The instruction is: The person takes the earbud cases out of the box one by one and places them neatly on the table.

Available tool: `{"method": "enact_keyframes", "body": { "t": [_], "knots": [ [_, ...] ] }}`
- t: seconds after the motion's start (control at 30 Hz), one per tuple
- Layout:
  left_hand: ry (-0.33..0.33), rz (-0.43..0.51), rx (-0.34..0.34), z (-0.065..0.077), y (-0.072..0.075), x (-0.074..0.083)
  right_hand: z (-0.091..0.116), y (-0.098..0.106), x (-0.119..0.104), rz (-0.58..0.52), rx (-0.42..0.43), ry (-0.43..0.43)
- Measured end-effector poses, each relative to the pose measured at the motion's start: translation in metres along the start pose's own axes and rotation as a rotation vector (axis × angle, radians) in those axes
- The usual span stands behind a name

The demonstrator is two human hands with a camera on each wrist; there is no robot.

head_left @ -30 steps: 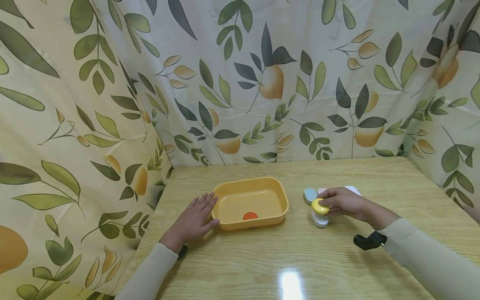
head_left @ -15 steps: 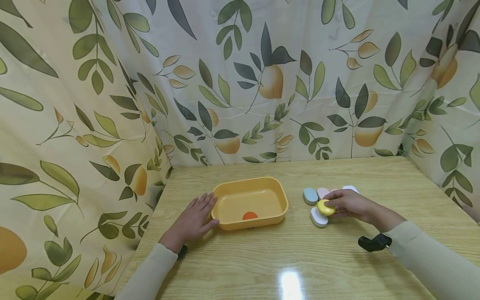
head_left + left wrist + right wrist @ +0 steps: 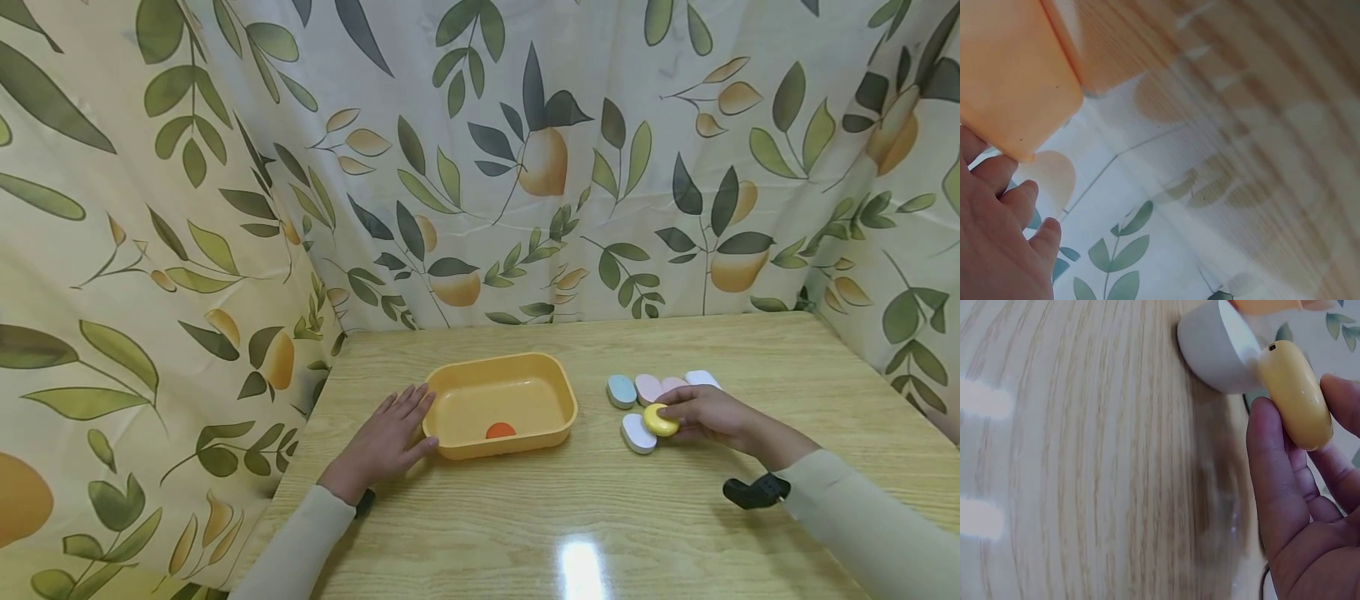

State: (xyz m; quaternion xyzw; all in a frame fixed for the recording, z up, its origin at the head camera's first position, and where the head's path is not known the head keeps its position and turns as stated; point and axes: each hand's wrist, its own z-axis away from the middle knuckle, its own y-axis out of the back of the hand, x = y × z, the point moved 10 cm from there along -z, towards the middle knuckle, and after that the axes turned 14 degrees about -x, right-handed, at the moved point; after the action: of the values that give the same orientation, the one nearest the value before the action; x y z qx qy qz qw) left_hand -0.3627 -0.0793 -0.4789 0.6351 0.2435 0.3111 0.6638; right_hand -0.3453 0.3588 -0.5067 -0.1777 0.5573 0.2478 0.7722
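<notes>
My right hand (image 3: 708,417) pinches a yellow rounded oval object (image 3: 660,420) between thumb and fingers. A small dark slot shows on its end in the right wrist view. Just beside it on the table is a white rounded oval piece (image 3: 638,434); whether the two touch, I cannot tell. My left hand (image 3: 382,442) rests with extended fingers against the left end of a yellow-orange tray (image 3: 570,412). Fingertips meet the tray's side (image 3: 1016,75) in the left wrist view. A red-orange round shape (image 3: 500,430) shows inside the tray near its front wall, partly hidden.
Behind the yellow object stand a light blue oval piece (image 3: 621,391), a pink piece (image 3: 648,388), a second pink piece (image 3: 672,383) and a white piece (image 3: 702,378). A leaf-patterned curtain (image 3: 517,250) borders the wooden table (image 3: 480,525) at the back and sides.
My right hand has moved right and slightly toward me with the yellow object, uncovering more of the white and pink pieces. The left hand and tray have stayed in place.
</notes>
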Motion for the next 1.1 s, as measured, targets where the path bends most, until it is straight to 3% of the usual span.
{"method": "enact_keyframes", "body": {
  "t": [0.6,1.1],
  "knots": [
    [0.000,0.013,0.009,0.000,-0.001,-0.001,0.003,0.011,0.012,-0.009,0.037,-0.034],
    [-0.002,0.017,0.003,0.001,-0.001,-0.003,0.007,0.011,0.017,0.086,0.107,-0.089]
  ]
}}
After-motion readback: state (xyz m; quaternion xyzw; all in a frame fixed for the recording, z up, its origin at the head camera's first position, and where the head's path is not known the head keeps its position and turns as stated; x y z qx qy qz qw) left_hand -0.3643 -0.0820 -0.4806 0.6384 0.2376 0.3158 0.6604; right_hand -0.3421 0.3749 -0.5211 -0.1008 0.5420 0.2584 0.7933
